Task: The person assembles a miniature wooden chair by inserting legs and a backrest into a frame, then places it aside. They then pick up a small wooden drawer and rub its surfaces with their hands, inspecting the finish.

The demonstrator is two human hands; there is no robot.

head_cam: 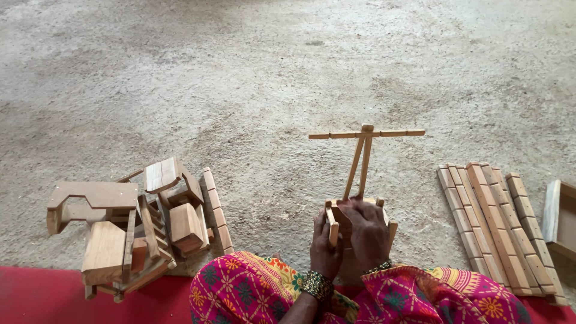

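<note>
Pale wooden frame (360,180) with crossbar, left hand (324,243) and right hand (367,234) gripping its base

You sat on a rough, sandy-grey concrete floor (288,72), mottled and pitted, under soft, even daylight. A red mat (54,297) ran along its near edge, under your patterned pink cloth (240,291). No walls or windows showed.

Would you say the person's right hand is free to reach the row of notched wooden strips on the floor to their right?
Probably not at once: the right hand is gripping the small wooden frame together with the left hand. The notched wooden strips lie unobstructed nearby, so letting go would clear the way.
</note>
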